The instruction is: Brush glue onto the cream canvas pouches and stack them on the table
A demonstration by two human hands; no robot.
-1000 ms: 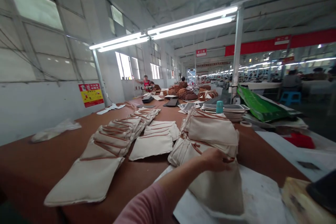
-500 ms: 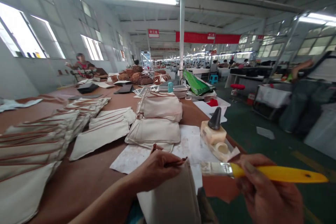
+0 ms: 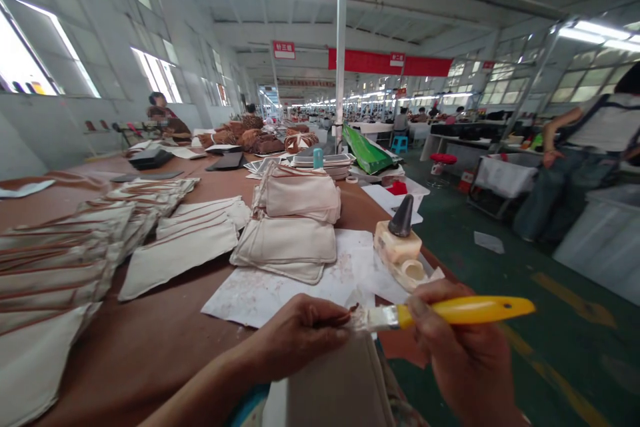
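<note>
Nearest us, a cream stitched panel (image 3: 340,380) hangs at the table's near edge, its lower part cut off by the frame, and our left hand (image 3: 295,337) pinches its far end, fingers closed on a short brown strip (image 3: 353,311) there. What differs from half a second ago is the flat paintbrush (image 3: 465,310): the space between its bristles (image 3: 364,320) and the strip is gone, so we judge that the brush is now working at that end rather than approaching it. Our right hand (image 3: 453,340) grips the ferrule end of the yellow handle, fingers wrapped around it. The brush's long axis lies almost level across our view, bristles pointing left, handle tip right and slightly raised. The panel's visible side edge runs from our fingers back toward us; with its near end hidden, we cannot tell its full long axis. Beyond our hands, a stained white sheet (image 3: 270,303) lies on the brown tabletop (image 3: 195,340), with a plastic bottle with a dark cone (image 3: 395,247) to the right. Farther off stand stacked cream panels (image 3: 293,240), then a teal spool (image 3: 318,158).
</note>
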